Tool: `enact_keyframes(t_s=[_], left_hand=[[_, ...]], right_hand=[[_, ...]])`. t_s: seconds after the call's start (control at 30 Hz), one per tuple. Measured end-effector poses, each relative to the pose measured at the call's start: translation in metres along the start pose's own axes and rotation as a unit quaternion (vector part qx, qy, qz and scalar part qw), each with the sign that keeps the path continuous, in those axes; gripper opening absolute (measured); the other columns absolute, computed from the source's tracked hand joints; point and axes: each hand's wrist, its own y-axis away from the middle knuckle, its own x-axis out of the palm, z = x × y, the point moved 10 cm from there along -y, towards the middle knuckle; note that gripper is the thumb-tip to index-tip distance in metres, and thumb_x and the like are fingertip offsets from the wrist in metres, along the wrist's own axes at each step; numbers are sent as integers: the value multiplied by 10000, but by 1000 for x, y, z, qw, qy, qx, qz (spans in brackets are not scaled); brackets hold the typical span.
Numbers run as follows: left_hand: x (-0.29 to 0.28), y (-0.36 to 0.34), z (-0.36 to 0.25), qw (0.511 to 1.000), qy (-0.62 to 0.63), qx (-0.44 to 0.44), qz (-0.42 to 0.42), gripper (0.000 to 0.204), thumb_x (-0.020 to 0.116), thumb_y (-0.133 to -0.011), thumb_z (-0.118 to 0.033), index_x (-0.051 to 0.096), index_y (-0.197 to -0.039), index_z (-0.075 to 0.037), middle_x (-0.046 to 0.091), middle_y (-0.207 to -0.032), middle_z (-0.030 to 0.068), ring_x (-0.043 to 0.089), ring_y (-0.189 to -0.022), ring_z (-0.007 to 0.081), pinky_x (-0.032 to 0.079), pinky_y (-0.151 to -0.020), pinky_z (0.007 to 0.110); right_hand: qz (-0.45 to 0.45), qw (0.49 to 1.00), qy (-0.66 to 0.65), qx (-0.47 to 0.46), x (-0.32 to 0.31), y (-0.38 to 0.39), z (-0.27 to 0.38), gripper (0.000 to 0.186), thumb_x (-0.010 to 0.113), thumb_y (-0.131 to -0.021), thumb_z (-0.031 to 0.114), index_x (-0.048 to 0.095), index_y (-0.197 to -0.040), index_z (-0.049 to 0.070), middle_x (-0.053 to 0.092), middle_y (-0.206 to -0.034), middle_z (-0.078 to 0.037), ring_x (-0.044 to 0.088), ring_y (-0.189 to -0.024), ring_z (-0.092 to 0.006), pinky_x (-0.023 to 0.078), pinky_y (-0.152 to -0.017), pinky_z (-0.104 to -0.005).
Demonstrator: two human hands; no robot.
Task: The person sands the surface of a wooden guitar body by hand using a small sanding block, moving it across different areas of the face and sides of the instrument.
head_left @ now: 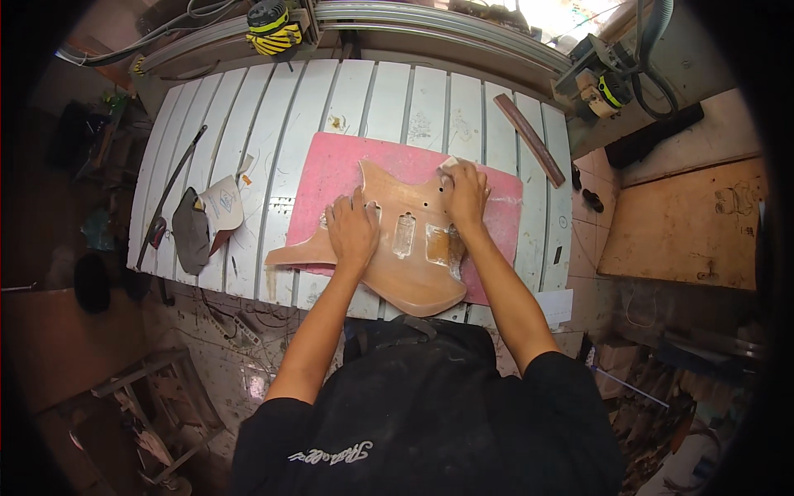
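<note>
A bare wooden electric guitar body (397,277) lies flat on a pink board (322,149), its neck end overhanging to the left. It has routed cavities and several small holes. My left hand (353,229) rests on the body near the neck end, fingers stretched forward and partly covering a cavity. At the body's far right edge, my right hand (466,197) is closed around a pale folded piece of sandpaper (449,165). Only a corner of the sandpaper shows past the fingers.
The white slatted table (273,165) carries a cap (217,211) and a long dark rod (178,169) at left, and a brown wooden strip (529,140) at far right. Behind runs a metal rail (430,21) with machine heads. A wooden panel (670,219) stands right.
</note>
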Motion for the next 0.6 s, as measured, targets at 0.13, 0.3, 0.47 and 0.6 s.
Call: enact_keyframes(t_s=[0.13, 0.3, 0.47, 0.6], left_hand=[[1, -1, -3, 1000, -6, -6, 1, 512, 607, -1039, -317, 604, -1464, -32, 676, -1262, 223, 576, -1308, 382, 364, -1191, 581], [1, -4, 4, 1000, -5, -4, -7, 499, 604, -1040, -319, 618, -1457, -45, 690, -1227, 214, 597, -1269, 372, 368, -1188, 572], [2, -21, 5, 999, 41, 24, 12, 518, 609, -1035, -345, 622, -1454, -41, 704, -1134, 175, 633, -1159, 359, 387, -1157, 544], [-1, -20, 5, 999, 22, 27, 9, 532, 616, -1027, -354, 623, -1457, -40, 701, -1112, 166, 633, -1144, 349, 399, -1122, 522]], right_hand=[[71, 988, 37, -133, 25, 107, 42, 256, 764, -880, 144, 791, -1130, 191, 665, -1381, -133, 584, -1262, -381, 416, -1074, -543], [131, 975, -49, -170, 19, 102, 57, 219, 784, -873, 157, 810, -1089, 177, 660, -1413, -131, 593, -1236, -381, 392, -1100, -518], [72, 988, -78, -109, 21, 65, 33, 241, 769, -877, 101, 803, -1101, 183, 653, -1437, -125, 583, -1257, -381, 391, -1122, -540], [145, 976, -76, -143, -2, 143, 41, 245, 757, -865, 83, 799, -1092, 166, 660, -1456, -128, 583, -1275, -415, 438, -1104, -540]])
